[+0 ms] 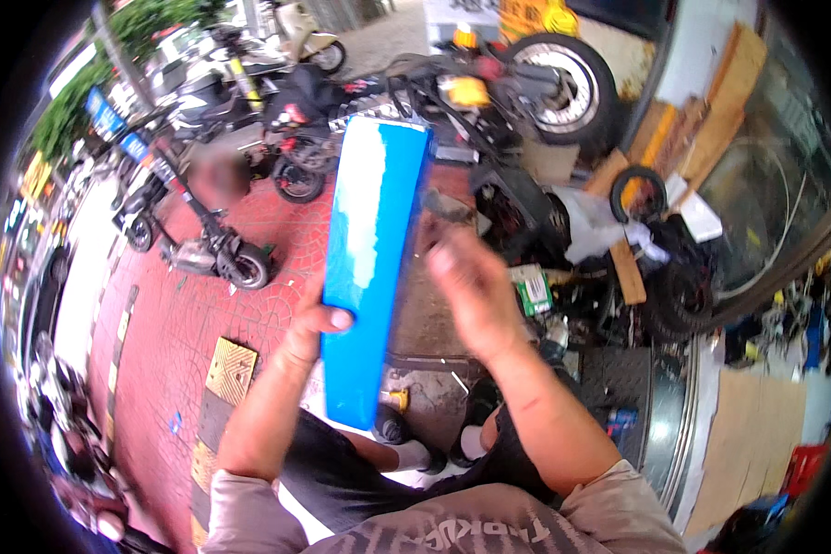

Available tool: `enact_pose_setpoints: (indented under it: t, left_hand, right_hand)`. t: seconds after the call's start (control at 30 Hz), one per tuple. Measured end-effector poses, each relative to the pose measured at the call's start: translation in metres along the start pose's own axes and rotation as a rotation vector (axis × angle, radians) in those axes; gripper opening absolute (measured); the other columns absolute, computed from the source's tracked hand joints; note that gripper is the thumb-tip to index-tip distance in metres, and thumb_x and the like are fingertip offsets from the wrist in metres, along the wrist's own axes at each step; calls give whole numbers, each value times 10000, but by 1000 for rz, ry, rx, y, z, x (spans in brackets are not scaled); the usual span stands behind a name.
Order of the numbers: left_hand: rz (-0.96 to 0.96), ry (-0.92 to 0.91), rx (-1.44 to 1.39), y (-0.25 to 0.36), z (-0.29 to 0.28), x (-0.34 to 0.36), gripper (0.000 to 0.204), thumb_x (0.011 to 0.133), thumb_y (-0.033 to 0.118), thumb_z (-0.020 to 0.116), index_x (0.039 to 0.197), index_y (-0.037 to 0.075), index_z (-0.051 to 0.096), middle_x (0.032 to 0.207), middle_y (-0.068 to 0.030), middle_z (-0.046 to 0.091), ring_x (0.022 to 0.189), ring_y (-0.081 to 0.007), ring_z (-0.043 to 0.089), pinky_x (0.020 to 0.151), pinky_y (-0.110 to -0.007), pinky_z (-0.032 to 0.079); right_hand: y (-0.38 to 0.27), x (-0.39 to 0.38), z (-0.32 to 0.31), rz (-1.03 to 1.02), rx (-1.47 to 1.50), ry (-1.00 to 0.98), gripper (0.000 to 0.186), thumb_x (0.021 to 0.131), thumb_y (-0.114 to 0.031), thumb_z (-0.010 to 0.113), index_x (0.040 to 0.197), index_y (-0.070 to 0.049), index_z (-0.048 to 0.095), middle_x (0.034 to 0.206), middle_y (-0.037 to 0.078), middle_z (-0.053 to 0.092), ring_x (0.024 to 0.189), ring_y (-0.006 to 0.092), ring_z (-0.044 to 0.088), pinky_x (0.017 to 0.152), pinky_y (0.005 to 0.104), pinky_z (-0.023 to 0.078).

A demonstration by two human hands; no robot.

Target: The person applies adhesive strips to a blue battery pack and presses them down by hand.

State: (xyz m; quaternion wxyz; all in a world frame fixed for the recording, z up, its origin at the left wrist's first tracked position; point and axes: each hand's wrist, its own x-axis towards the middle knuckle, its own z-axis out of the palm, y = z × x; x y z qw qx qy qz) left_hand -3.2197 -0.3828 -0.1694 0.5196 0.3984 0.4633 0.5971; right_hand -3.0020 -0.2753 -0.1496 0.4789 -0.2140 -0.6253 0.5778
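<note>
A long, flat blue block (365, 305) with a shiny, plastic-like skin stands lengthwise before me, its top end tilted slightly right. Glare whitens part of its broad face. My left hand (312, 331) is closed on its left edge, thumb on the face and the other fingers hidden behind. Just right of the block, my right hand (478, 295) is raised with its fingers toward the block's upper right edge. Those fingertips are smeared by motion, so whether they touch the block or hold anything is unclear.
A dark electric scooter (198, 245) stands on red paving at left. Ahead, a motorcycle wheel (563, 88) and stripped bike parts crowd the ground. Planks (711, 115) lean at right, near a small loose tyre (637, 192). A yellow-black ramp (231, 369) lies left of my legs.
</note>
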Motion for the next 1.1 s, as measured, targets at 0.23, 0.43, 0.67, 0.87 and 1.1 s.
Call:
enact_pose_setpoints:
  t: [0.23, 0.43, 0.67, 0.87, 1.1]
  left_hand:
    - [216, 63, -223, -18, 50, -59, 1090, 555, 301, 801, 1529, 5, 413, 1287, -110, 636, 1161, -247, 623, 1024, -365, 501]
    - [278, 61, -166, -31, 46, -74, 1236, 563, 316, 824, 1617, -29, 278, 1471, -170, 527, 1356, -293, 517, 1166, -403, 388]
    - [381, 16, -120, -36, 46, -78, 1303, 567, 345, 864, 1634, -42, 225, 1570, -212, 441, 1463, -321, 427, 1227, -430, 304]
    - [409, -4, -117, -44, 49, -83, 1311, 555, 320, 877, 1635, -41, 228, 1575, -212, 435, 1463, -324, 424, 1233, -423, 293]
    - [431, -51, -100, -37, 55, -90, 1301, 573, 317, 877, 1640, -32, 220, 1602, -211, 403, 1485, -320, 393, 1244, -421, 270]
  right_hand:
    - [-81, 55, 33, 170, 180, -331, 943, 918, -556, 721, 1640, -104, 315, 1555, 117, 488, 1487, 285, 353, 1229, 525, 180]
    - [-104, 26, 54, 256, 194, -299, 766, 916, -475, 754, 1533, -102, 493, 1476, 58, 550, 1415, 214, 422, 1190, 405, 270]
    - [-117, 8, 53, 272, 267, -214, 673, 923, -358, 754, 1490, -64, 544, 1450, 75, 587, 1379, 217, 494, 1185, 374, 329]
    - [-122, -9, 42, 168, 185, -196, 780, 918, -337, 779, 1552, -14, 459, 1400, 80, 607, 1313, 184, 531, 1144, 343, 378]
    - [-132, -20, 37, 200, 199, -213, 933, 846, -406, 865, 1597, -76, 419, 1444, 94, 582, 1340, 186, 513, 1180, 354, 337]
